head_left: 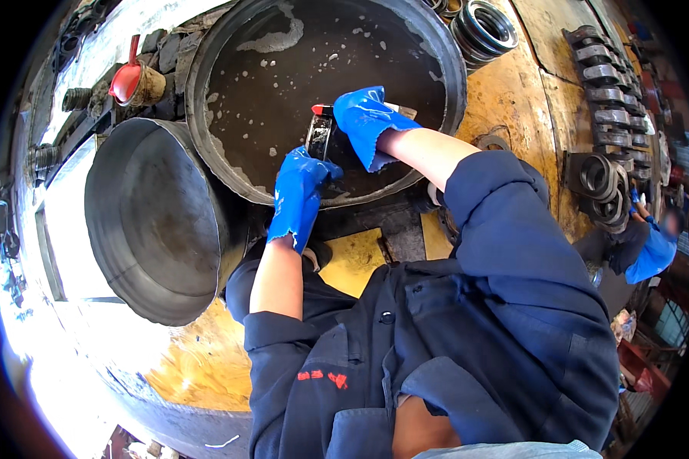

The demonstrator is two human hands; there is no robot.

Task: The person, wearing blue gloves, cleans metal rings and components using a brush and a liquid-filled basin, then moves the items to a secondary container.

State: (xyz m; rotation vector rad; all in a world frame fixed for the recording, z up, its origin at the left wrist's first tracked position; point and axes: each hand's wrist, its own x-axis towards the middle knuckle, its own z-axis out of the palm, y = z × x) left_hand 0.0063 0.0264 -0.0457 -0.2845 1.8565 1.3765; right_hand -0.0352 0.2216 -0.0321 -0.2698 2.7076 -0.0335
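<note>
Left hand (298, 187), blue-gloved, is wrapped round a dark metal part (318, 139) at six o'clock in the wide basin (195, 92) of murky liquid (264, 115); right hand (367, 121), four o'clock, clasps a red-tipped tool (323, 109), mostly hidden; stacked rings (484, 32) sit outside, two o'clock.

Before us stands a basin (197, 92), our left hand (295, 191) and right hand (366, 126) over it, a part (318, 136) between them. Left and nearer us is a tub (157, 222); behind that, a ladle (125, 80) at a pot (152, 88). To the right sit stacked rings (484, 32), then a crankshaft (608, 88).
</note>
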